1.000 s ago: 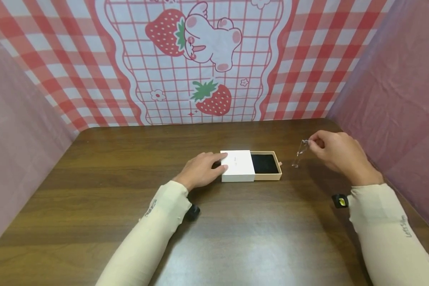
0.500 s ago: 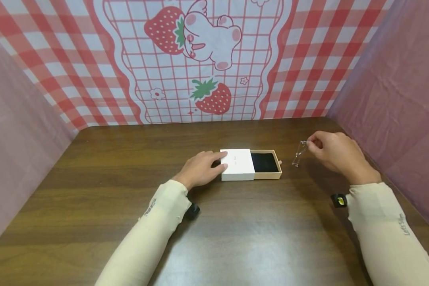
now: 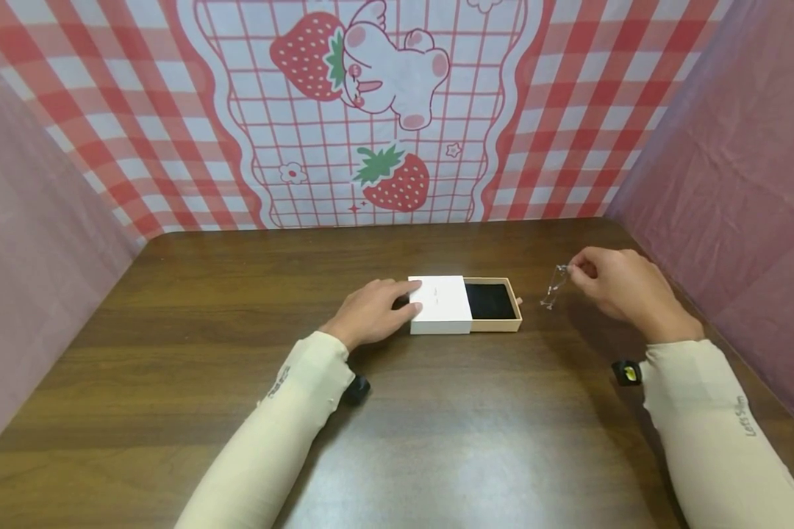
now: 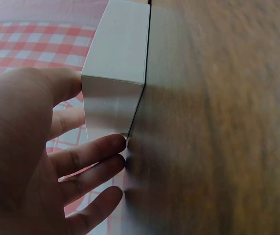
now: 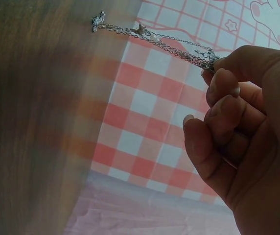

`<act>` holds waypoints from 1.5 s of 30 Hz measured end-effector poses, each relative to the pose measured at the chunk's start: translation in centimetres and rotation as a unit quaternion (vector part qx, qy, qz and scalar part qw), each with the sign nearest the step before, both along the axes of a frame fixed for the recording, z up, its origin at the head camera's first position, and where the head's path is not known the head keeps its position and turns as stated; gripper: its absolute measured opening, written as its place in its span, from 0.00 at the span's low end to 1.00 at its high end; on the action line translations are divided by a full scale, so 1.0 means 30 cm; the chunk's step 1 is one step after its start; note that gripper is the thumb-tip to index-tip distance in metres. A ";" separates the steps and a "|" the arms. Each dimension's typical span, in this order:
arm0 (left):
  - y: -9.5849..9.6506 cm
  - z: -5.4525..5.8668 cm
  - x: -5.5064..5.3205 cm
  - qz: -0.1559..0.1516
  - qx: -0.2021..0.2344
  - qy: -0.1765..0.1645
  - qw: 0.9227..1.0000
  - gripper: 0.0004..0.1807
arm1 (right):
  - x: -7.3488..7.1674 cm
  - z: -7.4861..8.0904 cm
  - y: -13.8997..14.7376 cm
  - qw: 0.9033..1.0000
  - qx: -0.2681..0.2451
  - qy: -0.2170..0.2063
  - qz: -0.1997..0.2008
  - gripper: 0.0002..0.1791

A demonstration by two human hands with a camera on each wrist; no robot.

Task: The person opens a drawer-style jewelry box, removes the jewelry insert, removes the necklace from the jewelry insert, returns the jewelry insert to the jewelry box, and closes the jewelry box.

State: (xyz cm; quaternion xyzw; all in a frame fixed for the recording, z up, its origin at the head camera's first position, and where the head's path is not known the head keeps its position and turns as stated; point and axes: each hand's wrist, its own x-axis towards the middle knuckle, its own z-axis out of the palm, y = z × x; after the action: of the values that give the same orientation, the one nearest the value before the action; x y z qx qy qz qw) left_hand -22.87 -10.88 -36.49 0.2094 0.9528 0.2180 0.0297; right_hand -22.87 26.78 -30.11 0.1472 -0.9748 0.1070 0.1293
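A white slide-out box [image 3: 440,305] lies on the table, its cream drawer [image 3: 495,325] pulled partway out to the right. Inside the drawer is a black pad [image 3: 490,302]. My left hand [image 3: 370,314] rests thumb and index fingertips on the top of the sleeve's left end. In the left wrist view, the other fingers of that hand stretch loosely beside the box's end [image 4: 111,105]. Right of the drawer, my right hand [image 3: 625,285] pinches a silver chain bracelet [image 3: 553,287] between thumb and index finger. Small charms show along the hanging chain [image 5: 154,39] in the right wrist view.
A brown wooden table [image 3: 397,441] carries the box. Behind it hangs a red-and-white checked cloth [image 3: 569,110] printed with strawberries. Pink cloth [image 3: 734,184] stands at the right side, more at the left. A small fabric tab [image 3: 519,300] sticks out of the drawer's right end.
My right hand has sunk slightly, and the upper part of the bracelet has come down with it. My left hand and the box have kept their places.
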 end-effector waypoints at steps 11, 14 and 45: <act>-0.001 -0.001 0.001 0.001 0.003 -0.003 1.000 0.30 | -0.007 -0.012 0.003 0.999 0.005 -0.035 -0.003 0.13; -0.001 0.000 0.003 0.001 0.003 -0.004 1.000 0.30 | -0.007 -0.014 0.004 0.999 0.006 -0.039 -0.002 0.13; -0.001 0.002 0.003 0.000 0.004 -0.007 1.000 0.30 | -0.007 -0.025 0.004 0.999 0.011 -0.035 0.010 0.13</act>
State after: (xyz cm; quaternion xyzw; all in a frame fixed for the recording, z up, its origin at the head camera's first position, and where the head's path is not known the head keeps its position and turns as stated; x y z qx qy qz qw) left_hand -22.78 -10.90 -36.44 0.2078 0.9518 0.2229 0.0357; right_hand -23.09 26.91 -30.86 0.1544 -0.9783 0.1026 0.0922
